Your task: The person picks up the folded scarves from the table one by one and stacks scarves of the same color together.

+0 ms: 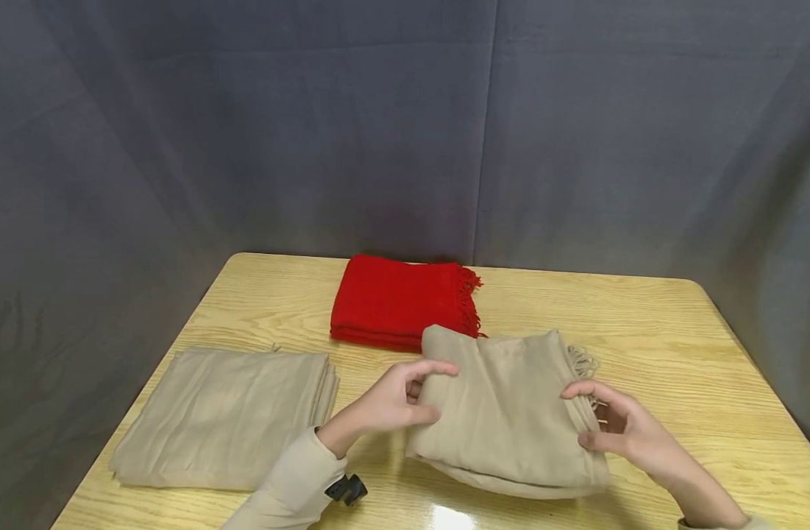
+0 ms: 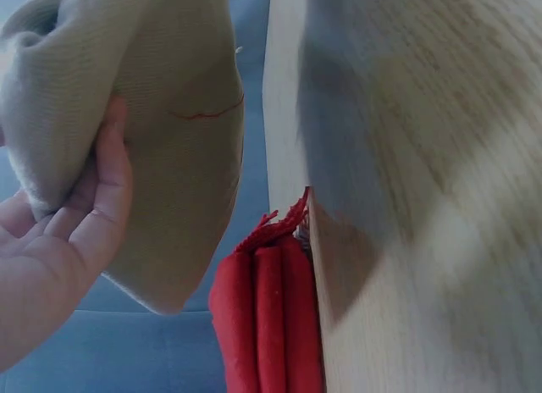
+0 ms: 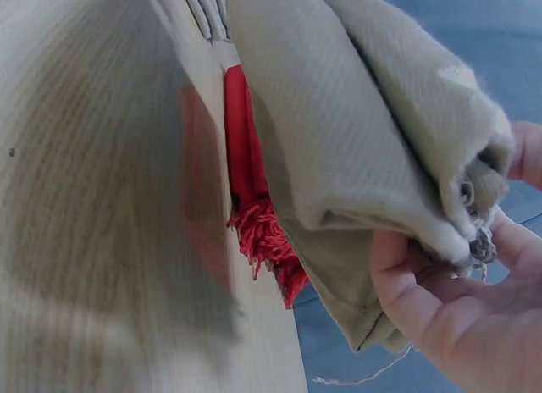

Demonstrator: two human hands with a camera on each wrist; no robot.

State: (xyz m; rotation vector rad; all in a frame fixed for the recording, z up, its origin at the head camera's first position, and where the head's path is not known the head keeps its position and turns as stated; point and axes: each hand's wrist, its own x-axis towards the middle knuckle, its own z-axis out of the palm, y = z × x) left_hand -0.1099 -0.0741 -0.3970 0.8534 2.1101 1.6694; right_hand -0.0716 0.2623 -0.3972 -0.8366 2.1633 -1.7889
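A folded beige scarf (image 1: pixel 500 412) with a fringe along its right side is held up between both hands, raised off the table as the wrist views show. My left hand (image 1: pixel 405 397) grips its left edge, thumb in front and some fingers tucked behind the cloth. At the fringed right edge, my right hand (image 1: pixel 619 427) pinches the folded layers between thumb and fingers. From the right wrist, the scarf's rolled folds (image 3: pixel 356 113) and a loose thread appear close up. Behind the scarf lies a folded red scarf (image 1: pixel 398 302), its fringe pointing right.
Another folded beige cloth (image 1: pixel 226 419) lies flat on the left of the wooden table (image 1: pixel 676 353). A small black object (image 1: pixel 346 489) sits by the left sleeve. Grey curtain (image 1: pixel 378 147) hangs behind the table and along its sides.
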